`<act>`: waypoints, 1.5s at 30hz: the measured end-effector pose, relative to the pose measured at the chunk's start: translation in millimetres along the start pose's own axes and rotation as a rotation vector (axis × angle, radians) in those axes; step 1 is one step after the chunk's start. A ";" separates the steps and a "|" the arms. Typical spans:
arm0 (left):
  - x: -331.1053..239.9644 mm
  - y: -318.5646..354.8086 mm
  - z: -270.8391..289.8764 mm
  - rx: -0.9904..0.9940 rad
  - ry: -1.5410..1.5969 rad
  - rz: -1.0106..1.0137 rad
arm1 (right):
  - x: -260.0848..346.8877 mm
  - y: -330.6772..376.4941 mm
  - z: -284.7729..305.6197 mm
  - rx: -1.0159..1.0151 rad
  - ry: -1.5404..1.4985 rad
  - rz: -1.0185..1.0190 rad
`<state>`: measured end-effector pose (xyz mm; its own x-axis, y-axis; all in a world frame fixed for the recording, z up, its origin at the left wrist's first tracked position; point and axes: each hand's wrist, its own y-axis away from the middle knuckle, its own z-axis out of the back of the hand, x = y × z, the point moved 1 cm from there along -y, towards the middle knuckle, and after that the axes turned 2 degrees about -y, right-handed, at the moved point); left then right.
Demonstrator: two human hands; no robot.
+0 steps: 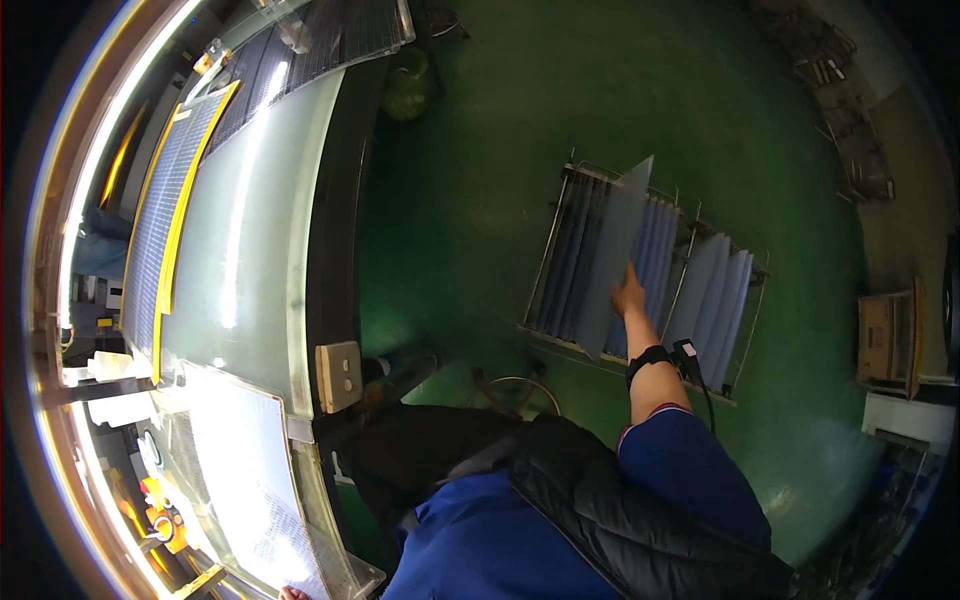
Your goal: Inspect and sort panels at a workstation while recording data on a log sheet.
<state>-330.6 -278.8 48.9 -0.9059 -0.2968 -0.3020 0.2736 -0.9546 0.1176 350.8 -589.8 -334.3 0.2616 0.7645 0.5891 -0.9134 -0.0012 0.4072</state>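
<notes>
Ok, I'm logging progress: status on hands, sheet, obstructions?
Right hand holding jutting grey-blue sheet; left hand barely showing at lit panel; racked sheets close alongside.

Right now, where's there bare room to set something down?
On the bench, between the yellow-edged panel, the dark gridded sheets and the brightly lit panel. The green floor between bench and rack is mostly bare too. The rack is crowded: pale sheets stand close by your right hand.

Room left of rack [560,343]; close-set sheets [656,245] inside
</notes>
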 end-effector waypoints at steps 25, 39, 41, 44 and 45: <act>-80.2 15.1 63.3 -0.356 -0.551 -0.334 | 27.7 -6.7 -2.3 -0.403 0.085 0.332; -41.2 85.8 38.3 -0.819 -0.283 -0.926 | 272.4 221.4 -8.6 1.667 -0.411 0.307; -16.1 93.9 1.1 -0.673 -0.186 -0.899 | 300.3 247.5 -6.9 1.955 -0.531 0.301; -3.5 124.6 -21.7 -0.500 -0.130 -0.928 | 322.2 271.2 -6.2 2.099 -0.608 0.219; 5.1 134.9 -30.0 -0.465 -0.096 -0.917 | 327.0 280.0 -7.9 2.144 -0.687 0.141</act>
<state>-288.6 -409.8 34.8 -0.8459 0.5331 -0.0116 -0.4557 -0.7340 -0.5035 178.1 -335.1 -33.2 0.7113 0.4299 0.5561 0.5234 -0.8520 -0.0108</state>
